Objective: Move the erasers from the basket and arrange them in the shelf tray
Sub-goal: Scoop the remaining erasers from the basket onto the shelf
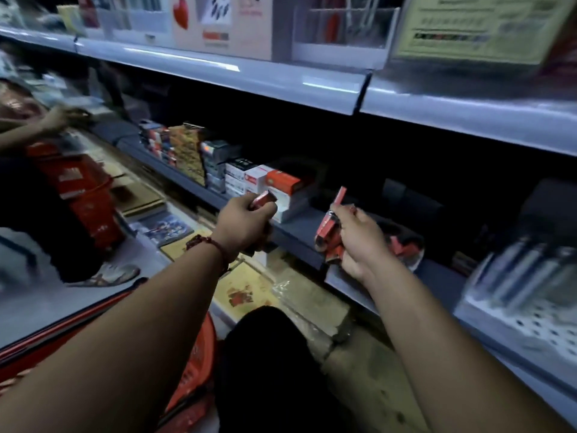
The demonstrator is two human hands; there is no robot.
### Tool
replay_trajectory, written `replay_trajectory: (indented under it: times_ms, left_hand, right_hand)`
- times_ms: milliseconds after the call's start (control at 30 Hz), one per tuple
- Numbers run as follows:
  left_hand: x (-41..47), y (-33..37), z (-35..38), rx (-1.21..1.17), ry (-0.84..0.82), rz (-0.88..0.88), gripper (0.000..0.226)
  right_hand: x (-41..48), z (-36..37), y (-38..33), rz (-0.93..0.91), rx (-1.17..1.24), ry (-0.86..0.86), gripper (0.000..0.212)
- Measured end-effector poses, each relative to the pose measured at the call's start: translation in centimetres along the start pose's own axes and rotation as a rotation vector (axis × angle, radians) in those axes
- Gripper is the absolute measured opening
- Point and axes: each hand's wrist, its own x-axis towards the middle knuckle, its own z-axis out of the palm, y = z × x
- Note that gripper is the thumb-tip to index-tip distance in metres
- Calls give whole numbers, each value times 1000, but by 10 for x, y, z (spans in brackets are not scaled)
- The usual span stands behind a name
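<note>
Head view: a person crouched at a store shelf holds red erasers in both hands. The left hand [246, 220], with a red cord bracelet [206, 242] on its wrist, curls round a single eraser [263, 200], whose end pokes out past the knuckles toward stacked white-and-orange boxes [281, 185] just beyond. The right hand [359, 242], its back to the camera, grips a bunch of erasers [327, 237], while thumb and forefinger pinch a further eraser [339, 195] upright above the bunch. Just behind the right hand, the shelf tray [416, 265] at the shelf edge holds loose erasers [398, 243]. The orange basket [199, 354] sits low between the two forearms, beside a dark-clad knee [265, 354].
</note>
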Motion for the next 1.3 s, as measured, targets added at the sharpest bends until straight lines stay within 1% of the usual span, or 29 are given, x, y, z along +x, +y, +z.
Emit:
replay_trajectory:
  times_ms: [133,233,333,500,567,667,733,767,833,900,967,1033,1067,1133,1200,1300]
  left_hand:
    - [7,25,51,-30,-82,98,19]
    - [6,38,86,-19,-111,144,19]
    - [8,43,116,55,-70,180,26]
    - [10,46,149,0,-17,141,23]
    - [10,47,156,-3,-18,139,20]
    - [9,45,163,22,-14,153,23]
    - [5,43,166,44,-29,176,21]
    - [4,42,166,65,-40,190,19]
    - [3,40,167,147,-79,239,18]
    - [3,39,167,233,-120,287,18]
    - [3,36,166,325,-140,327,21]
    - [3,32,165,432,-167,362,25]
    - [2,30,164,473,-189,380,23]
    - [-2,26,159,538,-233,427,19]
    - [-7,21,154,568,-244,456,29]
    - [-10,15,147,558,-263,487,56]
  right_hand:
    - [3,-44,-31,-66,-25,161,24]
    - [8,-68,-38,-85,-91,291,26]
    - [12,-83,-34,-63,-171,355,33]
    - [20,-92,-22,-123,-430,414,42]
    - [21,-93,-21,-150,-520,421,44]
    - [18,-91,-21,-184,-597,408,46]
    - [18,-88,-20,-240,-637,397,41]
    - [18,-86,-18,-277,-657,393,43]
    - [18,-84,-13,-344,-702,385,44]
    - [16,-84,-8,-394,-742,376,39]
    - [14,-85,-5,-438,-782,358,32]
    - [11,-85,-4,-435,-826,338,19]
    - [8,-86,-5,-431,-851,322,18]
    - [3,-86,-6,-421,-898,282,27]
    - [-3,-86,-7,-386,-953,242,32]
    - [-7,-86,-4,-392,-1019,214,32]
